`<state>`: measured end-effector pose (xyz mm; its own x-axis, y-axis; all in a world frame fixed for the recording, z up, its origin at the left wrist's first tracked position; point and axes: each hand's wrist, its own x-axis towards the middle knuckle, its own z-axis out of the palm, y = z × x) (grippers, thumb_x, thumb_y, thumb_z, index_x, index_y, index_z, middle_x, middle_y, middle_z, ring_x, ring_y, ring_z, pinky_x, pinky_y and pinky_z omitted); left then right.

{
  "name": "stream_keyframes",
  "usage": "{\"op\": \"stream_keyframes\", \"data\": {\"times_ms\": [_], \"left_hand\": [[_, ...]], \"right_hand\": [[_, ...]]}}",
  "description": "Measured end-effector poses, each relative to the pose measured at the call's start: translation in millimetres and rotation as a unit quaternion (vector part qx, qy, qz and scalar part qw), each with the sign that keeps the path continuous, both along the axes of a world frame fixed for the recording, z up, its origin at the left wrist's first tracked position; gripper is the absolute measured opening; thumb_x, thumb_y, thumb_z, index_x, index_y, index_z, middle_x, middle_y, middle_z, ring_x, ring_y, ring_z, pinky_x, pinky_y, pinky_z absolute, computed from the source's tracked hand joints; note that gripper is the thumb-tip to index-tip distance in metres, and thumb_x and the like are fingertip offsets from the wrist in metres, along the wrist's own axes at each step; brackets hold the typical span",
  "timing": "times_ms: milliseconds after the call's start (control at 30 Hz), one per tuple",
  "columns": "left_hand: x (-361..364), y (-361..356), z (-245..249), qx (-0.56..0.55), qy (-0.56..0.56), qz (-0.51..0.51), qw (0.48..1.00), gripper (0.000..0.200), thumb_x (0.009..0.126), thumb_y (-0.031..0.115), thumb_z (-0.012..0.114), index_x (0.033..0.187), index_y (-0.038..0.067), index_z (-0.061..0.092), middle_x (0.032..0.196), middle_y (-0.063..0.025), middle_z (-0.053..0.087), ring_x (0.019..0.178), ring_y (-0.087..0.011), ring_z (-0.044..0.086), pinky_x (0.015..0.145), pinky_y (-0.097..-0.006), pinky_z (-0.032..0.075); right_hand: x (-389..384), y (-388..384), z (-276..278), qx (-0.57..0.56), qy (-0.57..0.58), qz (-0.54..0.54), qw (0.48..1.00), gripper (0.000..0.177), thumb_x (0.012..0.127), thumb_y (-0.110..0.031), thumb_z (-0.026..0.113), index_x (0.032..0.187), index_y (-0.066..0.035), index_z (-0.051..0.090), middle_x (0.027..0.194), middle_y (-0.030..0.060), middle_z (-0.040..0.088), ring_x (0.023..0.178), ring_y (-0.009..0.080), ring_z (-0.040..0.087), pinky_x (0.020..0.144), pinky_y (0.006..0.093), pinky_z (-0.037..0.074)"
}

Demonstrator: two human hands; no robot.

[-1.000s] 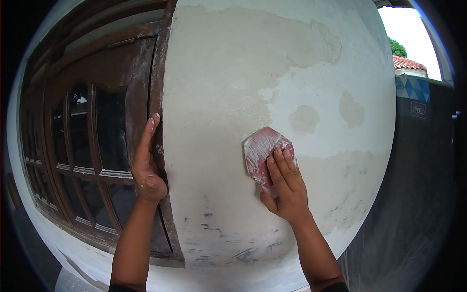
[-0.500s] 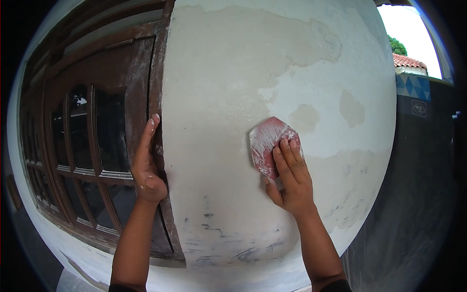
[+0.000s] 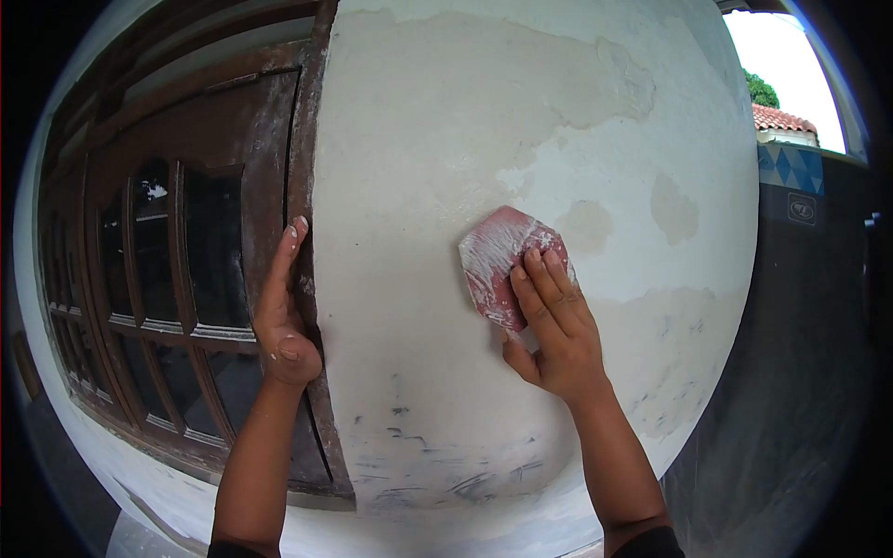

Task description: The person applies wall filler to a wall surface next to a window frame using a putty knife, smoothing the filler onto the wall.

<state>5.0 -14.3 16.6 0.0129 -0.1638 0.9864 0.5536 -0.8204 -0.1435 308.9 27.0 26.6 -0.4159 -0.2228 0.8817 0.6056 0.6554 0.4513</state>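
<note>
My right hand (image 3: pixel 555 325) grips a red, flat, many-sided putty spreader (image 3: pixel 510 251) streaked with white putty. Its fingers lie across the spreader's right side, with the thumb below, and the tool is at the wall (image 3: pixel 409 316). Grey-beige patches of filler cover much of that pale wall, some with a wet sheen. My left hand (image 3: pixel 286 321) rests along the brown wooden window frame (image 3: pixel 302 167), fingers stretched upward and dotted with white. Nothing shows in it.
Left of the frame is a wooden window (image 3: pixel 172 251) with dark glass panes. Dark smudges (image 3: pixel 465 479) mark the lower wall. A large dark panel (image 3: pixel 800 353) with a blue patterned strip stands at the right, and a tiled roof (image 3: pixel 781 118) shows beyond.
My right hand and the putty spreader have slid a little up and to the left along the wall. My left hand has stayed against the window frame.
</note>
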Motion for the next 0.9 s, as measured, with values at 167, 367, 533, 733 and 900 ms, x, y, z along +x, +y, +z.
{"op": "stream_keyframes", "data": {"times_ms": [167, 367, 533, 733, 900], "left_hand": [[1.7, -0.1, 0.9, -0.002, -0.003, 0.006, 1.0, 0.114, 0.078, 0.084, 0.026, 0.139, -0.012, 0.034, 0.14, -0.0255, 0.044, 0.133, -0.0319, 0.042, 0.112, -0.0411, 0.029], [-0.6, -0.8, 0.3, 0.006, -0.008, 0.003, 1.0, 0.115, 0.078, 0.084, 0.025, 0.138, -0.013, 0.035, 0.14, -0.0257, 0.044, 0.132, -0.0319, 0.043, 0.112, -0.0411, 0.03], [-0.4, 1.0, -0.7, -0.001, -0.01, -0.005, 1.0, 0.115, 0.078, 0.084, 0.026, 0.138, -0.014, 0.034, 0.14, -0.0257, 0.044, 0.132, -0.0321, 0.043, 0.112, -0.0411, 0.029], [0.8, -2.4, 0.3, -0.002, -0.009, -0.008, 1.0, 0.114, 0.079, 0.084, 0.028, 0.138, -0.014, 0.035, 0.14, -0.0258, 0.044, 0.133, -0.0322, 0.042, 0.112, -0.0412, 0.029], [-1.5, -2.5, 0.3, 0.0, -0.003, 0.003, 1.0, 0.113, 0.08, 0.083, 0.028, 0.138, -0.014, 0.034, 0.14, -0.0263, 0.044, 0.132, -0.0326, 0.042, 0.112, -0.0409, 0.029]], "right_hand": [[-18.2, -0.5, 20.1, 0.004, -0.022, 0.003, 1.0, 0.056, 0.075, -0.017, 0.065, 0.129, -0.003, 0.057, 0.138, 0.0151, 0.051, 0.13, 0.0306, 0.047, 0.104, 0.0435, 0.041], [1.5, -0.2, -2.3, -0.007, -0.034, -0.012, 0.999, 0.059, 0.073, -0.016, 0.067, 0.13, -0.005, 0.056, 0.138, 0.0139, 0.051, 0.129, 0.0292, 0.048, 0.102, 0.0427, 0.043], [-13.5, -7.5, 22.0, 0.014, -0.02, -0.011, 1.0, 0.059, 0.073, -0.016, 0.067, 0.13, -0.006, 0.057, 0.138, 0.0125, 0.051, 0.129, 0.0275, 0.048, 0.1, 0.0432, 0.044], [-8.3, -0.3, 5.4, 0.003, -0.028, -0.038, 0.999, 0.058, 0.074, -0.016, 0.068, 0.13, -0.006, 0.056, 0.138, 0.0121, 0.052, 0.129, 0.0261, 0.048, 0.098, 0.0434, 0.045], [-9.4, 2.2, 8.9, 0.034, -0.002, -0.009, 0.999, 0.057, 0.075, -0.018, 0.069, 0.129, -0.005, 0.057, 0.137, 0.0122, 0.052, 0.129, 0.0262, 0.048, 0.099, 0.0432, 0.044]]}}
